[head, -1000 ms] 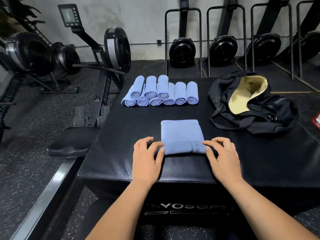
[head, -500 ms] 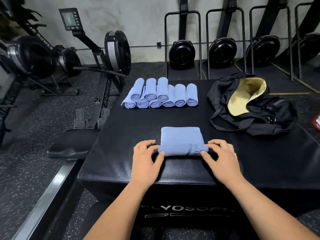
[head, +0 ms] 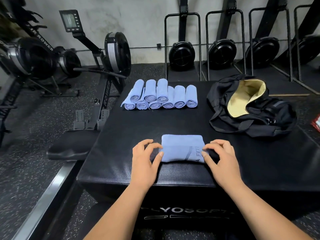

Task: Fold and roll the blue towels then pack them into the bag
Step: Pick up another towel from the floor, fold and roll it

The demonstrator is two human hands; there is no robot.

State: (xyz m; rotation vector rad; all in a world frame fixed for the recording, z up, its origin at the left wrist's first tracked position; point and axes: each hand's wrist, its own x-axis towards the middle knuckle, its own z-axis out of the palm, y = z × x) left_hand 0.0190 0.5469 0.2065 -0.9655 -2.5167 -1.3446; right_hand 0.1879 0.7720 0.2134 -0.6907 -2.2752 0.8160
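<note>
A folded blue towel lies near the front of the black padded box, its near part rolled up into a thick roll. My left hand holds the roll's left end with thumb and fingertips. My right hand holds its right end the same way. Several rolled blue towels are stacked in two layers at the back of the box. A black bag with a pale yellow lining lies open at the back right.
Rowing machines stand on the floor to the left and upright along the back wall. A black seat pad sits just off the box's left edge. Something red shows at the far right edge.
Both hands have rolled the towel's near edge away from me. The roll is thicker and the flat part behind it is shorter.
</note>
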